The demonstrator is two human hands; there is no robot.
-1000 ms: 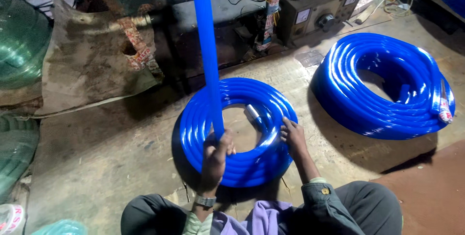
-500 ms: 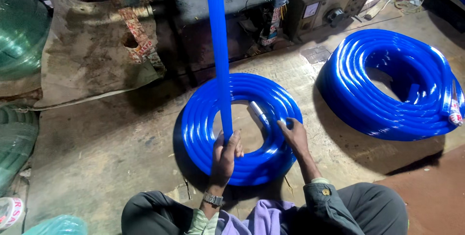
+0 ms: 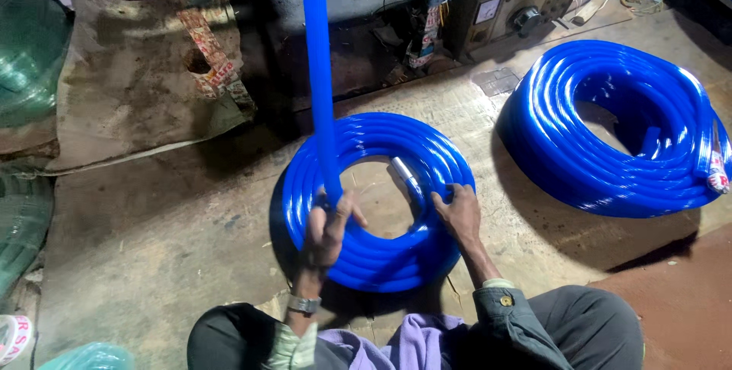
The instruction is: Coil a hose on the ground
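Hose coil (image 3: 381,256) lies on the floor (image 3: 152,248), just before the knees. Left hand (image 3: 328,229) fingers closed round the strand (image 3: 319,73) rising out of frame; right hand (image 3: 457,214) fingers curled over the coil's right rim. Risk: loose grip lets loops spring apart. Since a second ago, right hand shifted slightly along the rim

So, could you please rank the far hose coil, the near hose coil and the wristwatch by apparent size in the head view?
1. Far coil, though nearness makes its lead over the next unsure.
2. Near coil.
3. Wristwatch.
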